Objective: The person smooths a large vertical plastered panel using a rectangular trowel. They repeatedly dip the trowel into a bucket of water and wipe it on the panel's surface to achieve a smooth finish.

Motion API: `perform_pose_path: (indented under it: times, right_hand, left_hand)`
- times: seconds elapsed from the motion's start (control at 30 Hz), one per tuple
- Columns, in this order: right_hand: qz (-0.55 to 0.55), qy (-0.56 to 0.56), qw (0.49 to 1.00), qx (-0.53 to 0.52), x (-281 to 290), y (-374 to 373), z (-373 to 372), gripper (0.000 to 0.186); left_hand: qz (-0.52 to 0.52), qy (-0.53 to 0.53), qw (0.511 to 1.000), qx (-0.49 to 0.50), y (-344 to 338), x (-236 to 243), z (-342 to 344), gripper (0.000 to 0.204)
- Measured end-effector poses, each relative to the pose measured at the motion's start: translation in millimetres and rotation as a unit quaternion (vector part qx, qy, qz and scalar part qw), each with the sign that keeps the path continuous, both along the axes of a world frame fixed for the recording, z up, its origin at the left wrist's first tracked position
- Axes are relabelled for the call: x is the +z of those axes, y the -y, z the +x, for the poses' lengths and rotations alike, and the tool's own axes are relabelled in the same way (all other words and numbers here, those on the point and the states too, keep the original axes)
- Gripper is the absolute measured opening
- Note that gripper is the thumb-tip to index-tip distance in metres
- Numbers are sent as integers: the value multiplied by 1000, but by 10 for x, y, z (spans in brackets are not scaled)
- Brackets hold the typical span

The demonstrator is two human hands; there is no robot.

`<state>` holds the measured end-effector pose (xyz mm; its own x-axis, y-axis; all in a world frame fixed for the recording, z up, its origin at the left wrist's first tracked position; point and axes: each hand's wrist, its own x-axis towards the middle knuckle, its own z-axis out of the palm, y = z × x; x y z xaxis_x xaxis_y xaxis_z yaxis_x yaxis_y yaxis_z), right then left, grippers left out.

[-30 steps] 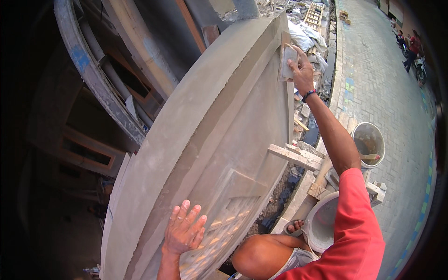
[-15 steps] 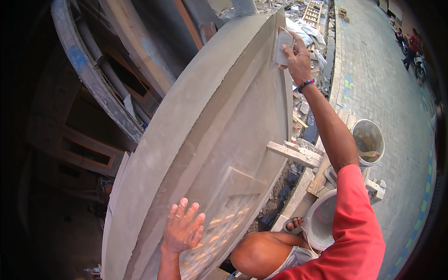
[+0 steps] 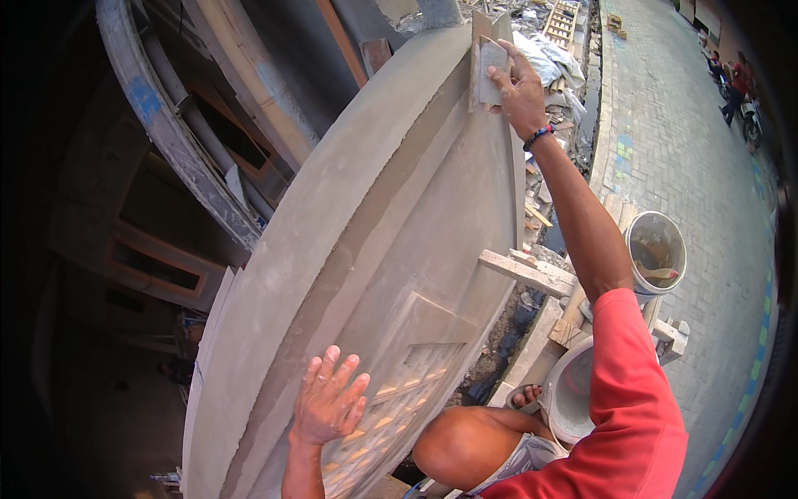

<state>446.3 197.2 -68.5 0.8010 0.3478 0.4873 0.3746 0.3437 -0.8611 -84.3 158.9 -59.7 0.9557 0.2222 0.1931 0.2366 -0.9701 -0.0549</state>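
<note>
A grey plastered wall (image 3: 426,232) fills the middle, with a darker, damp-looking band (image 3: 378,187) running beneath its smooth curved top. At the far end of the wall, my right hand (image 3: 524,96) grips a flat plastering float (image 3: 492,73) by its back. The float stands nearly upright, its face turned to the plaster near the wall's upper corner. My left hand (image 3: 327,402) holds nothing; its fingers are stretched out over the near part of the wall, and I cannot tell if the palm touches. Below and right of it, the wall has a patterned, latticed section (image 3: 391,416).
Right of the wall stand a pail with a brush (image 3: 657,249) and a second bucket (image 3: 571,395) by my knee. Wooden scaffold timbers (image 3: 528,274) cross beside the wall. Rubble and white sacks (image 3: 540,60) lie beyond; people and a motorbike (image 3: 751,125) are on the paved road.
My right hand has moved the float slightly left and up, toward the wall's top edge. The left hand stays in nearly the same place, fingers still spread.
</note>
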Motion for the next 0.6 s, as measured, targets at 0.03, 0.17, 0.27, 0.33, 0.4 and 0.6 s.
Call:
perform_pose_path:
  times: [0.03,0.17,0.27,0.33,0.4,0.6]
  right_hand:
    - [-32,27,999,-14,-57,-13,-43,50]
    - [-68,119,990,-45,-858,38,-216,52]
    - [-47,57,997,-15,-713,138,-225,51]
    - [-19,13,1000,3,-266,158,-283,51]
    - [-33,32,999,-10,-100,114,-228,52]
    - [-74,88,993,-11,-859,138,-345,52]
  left_hand:
    - [0,-2,1000,3,8,-2,-2,34]
    - [-7,0,1000,1,-3,5,18,34]
    - [-4,2,1000,2,5,14,-14,35]
    - [-11,-3,1000,7,11,22,-29,36]
    - [-15,-1,1000,3,9,17,-6,36]
    - [-13,5,1000,4,6,6,-9,32]
